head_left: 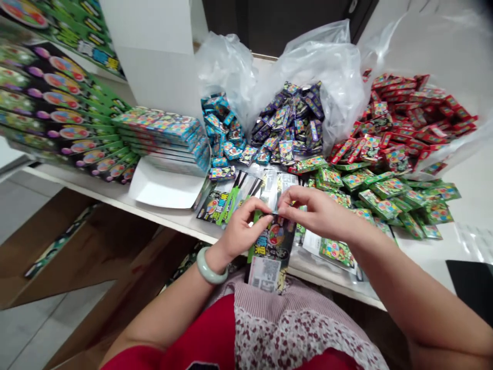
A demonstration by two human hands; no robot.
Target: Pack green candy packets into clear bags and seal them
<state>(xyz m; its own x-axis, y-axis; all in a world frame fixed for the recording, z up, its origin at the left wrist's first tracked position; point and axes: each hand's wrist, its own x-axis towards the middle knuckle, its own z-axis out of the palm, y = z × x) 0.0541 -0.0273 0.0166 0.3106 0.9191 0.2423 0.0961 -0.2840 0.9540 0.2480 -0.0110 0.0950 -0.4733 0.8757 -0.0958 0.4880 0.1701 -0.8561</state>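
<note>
Black-and-green printed card strip (271, 246) pinched at its top edge between both hands.

Left hand (241, 231) and right hand (318, 213) are narrowly closed, fingertips meeting on that edge; the long axis hangs near-vertical toward 6 o'clock, white barcode panel (265, 275) lowest, left hand marginally nearer the strip's body. Loose green printed boxes (385, 200) lie at 3 o'clock, red printed boxes (400, 123) at 2 o'clock, purple printed boxes (292, 123) at 12 o'clock, blue printed boxes (221, 128) at 11 o'clock, before clear polythene bags (319, 67).
</note>
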